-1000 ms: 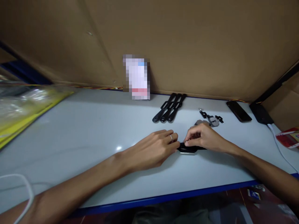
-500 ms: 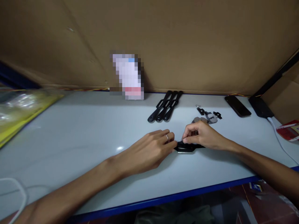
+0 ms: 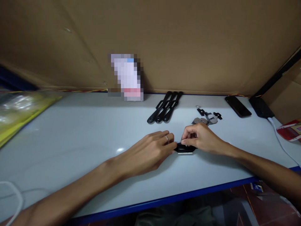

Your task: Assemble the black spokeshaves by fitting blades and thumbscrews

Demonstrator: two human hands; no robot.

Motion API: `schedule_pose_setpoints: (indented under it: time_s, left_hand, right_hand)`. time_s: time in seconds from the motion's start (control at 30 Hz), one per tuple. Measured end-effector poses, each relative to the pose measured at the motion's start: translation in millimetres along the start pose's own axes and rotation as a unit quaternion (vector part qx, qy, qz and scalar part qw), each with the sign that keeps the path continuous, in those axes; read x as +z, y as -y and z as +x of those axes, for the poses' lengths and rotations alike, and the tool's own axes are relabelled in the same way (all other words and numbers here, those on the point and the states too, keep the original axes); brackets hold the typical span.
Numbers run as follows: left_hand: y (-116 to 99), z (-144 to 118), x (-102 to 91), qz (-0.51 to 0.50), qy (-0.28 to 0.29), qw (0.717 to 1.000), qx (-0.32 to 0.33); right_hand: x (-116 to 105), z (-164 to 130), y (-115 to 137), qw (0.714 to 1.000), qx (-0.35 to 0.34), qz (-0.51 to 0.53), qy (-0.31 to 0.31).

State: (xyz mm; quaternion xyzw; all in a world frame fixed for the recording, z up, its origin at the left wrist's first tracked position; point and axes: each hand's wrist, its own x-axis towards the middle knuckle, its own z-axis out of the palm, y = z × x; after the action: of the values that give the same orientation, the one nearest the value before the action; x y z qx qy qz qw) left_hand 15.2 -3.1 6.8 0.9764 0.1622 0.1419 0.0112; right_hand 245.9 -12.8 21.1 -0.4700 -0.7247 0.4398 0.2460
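Observation:
In front of me lies a black two-handled tool body, which looks like a spokeshave (image 3: pixel 180 147), with a pale metal edge along its near side. My left hand (image 3: pixel 156 147), with a ring on one finger, grips its left end between curled fingers. Above its middle, my right hand (image 3: pixel 199 138) is closed in a pinch at the fingertips. A small shiny bit shows under those fingertips, perhaps a screw; most of it is hidden. Just beyond the right hand are silver slotted blades (image 3: pixel 213 118), small black caps (image 3: pixel 217 115) and a tiny silver screw (image 3: pixel 198 106).
Three matching black spokeshave bodies (image 3: pixel 166 106) lie side by side farther back. A phone (image 3: pixel 238 106) and a black device (image 3: pixel 261 107) with a white cable are at the right. Yellow-edged plastic packaging (image 3: pixel 28 108) lies left; a blurred upright item (image 3: pixel 128 77) leans on the cardboard wall.
My right hand's fingertips have shifted slightly over the spokeshave, and a shiny bit now shows beneath them. My left hand keeps its grip. The whole view has shifted a little.

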Motion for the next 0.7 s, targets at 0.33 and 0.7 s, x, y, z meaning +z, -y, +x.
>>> schedule_pose_setpoints:
  time_s: [0.33,0.7]
  left_hand:
    - [-1,0,-0.7,0.0,0.004,1.0,-0.007]
    - [-2,0,-0.5,0.005,0.007,1.0,-0.01]
  right_hand:
    - [-1,-5,2,0.984,-0.024,-0.177,-0.029]
    - [22,-22,6,0.875,-0.099,-0.466,-0.083]
